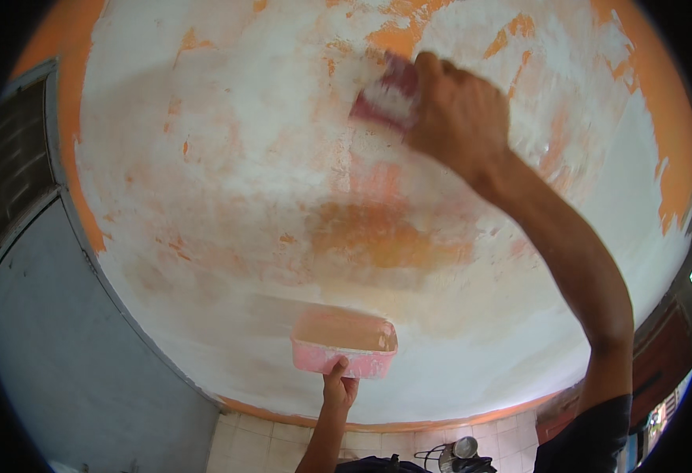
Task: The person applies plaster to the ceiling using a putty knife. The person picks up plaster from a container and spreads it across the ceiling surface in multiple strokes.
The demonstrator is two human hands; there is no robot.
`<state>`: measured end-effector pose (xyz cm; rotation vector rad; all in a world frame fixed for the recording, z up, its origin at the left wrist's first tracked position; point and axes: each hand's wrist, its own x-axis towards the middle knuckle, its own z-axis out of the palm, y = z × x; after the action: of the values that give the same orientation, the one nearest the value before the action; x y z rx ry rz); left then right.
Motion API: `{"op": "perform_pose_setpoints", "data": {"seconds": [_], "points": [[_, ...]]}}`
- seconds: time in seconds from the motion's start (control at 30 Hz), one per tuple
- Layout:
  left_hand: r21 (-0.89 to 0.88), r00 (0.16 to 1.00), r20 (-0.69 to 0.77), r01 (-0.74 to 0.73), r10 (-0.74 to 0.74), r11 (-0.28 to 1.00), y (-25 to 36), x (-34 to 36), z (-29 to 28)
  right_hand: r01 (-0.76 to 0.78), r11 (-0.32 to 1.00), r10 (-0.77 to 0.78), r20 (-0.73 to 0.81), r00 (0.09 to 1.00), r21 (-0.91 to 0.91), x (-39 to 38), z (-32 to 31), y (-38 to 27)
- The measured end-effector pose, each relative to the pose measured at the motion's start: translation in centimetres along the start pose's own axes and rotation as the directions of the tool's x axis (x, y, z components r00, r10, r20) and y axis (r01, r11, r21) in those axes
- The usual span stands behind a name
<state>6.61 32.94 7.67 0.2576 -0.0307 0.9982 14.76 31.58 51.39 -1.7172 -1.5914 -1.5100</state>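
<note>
My right hand [462, 118] is raised against the wall and grips a flat maroon putty scraper [391, 93] smeared with white. The scraper lies at or close to the wall's surface, slightly blurred. Lower down, my left hand [341, 385] holds a pink plastic tub [346, 359] from below, its thumb up on the near side. White smears mark the tub's outside. What lies in the tub is hard to make out. The wall [227, 118] is patchy white over orange, with a darker orange-brown area in the middle.
A grey door [85, 331] with a dark panel above it stands at the left. Pale floor tiles [251, 441] run along the wall's foot. On them sits a round metal container [464, 448] beside dark cord-like things. Reddish-brown woodwork [665, 355] is at the right.
</note>
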Motion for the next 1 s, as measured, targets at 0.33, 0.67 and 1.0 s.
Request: {"op": "perform_pose_setpoints", "data": {"seconds": [0.33,0.67,1.0], "points": [[-0.008,1.0,-0.021,-0.015,0.015,1.0,0.2,0.2,0.1,-0.127,0.977,0.155,-0.163,0.974,0.173,-0.4,-3.2,-0.2],[-0.018,1.0,-0.002,0.003,-0.003,1.0,-0.1,0.2,-0.2,-0.083,0.996,0.079,-0.081,0.994,-0.043,1.3,-1.8,1.6],[-0.021,0.999,0.037,-0.037,0.038,0.999,-0.4,0.9,-1.9,-0.036,0.979,0.093,-0.283,0.954,0.199,-1.1,-2.4,-0.3]]}}
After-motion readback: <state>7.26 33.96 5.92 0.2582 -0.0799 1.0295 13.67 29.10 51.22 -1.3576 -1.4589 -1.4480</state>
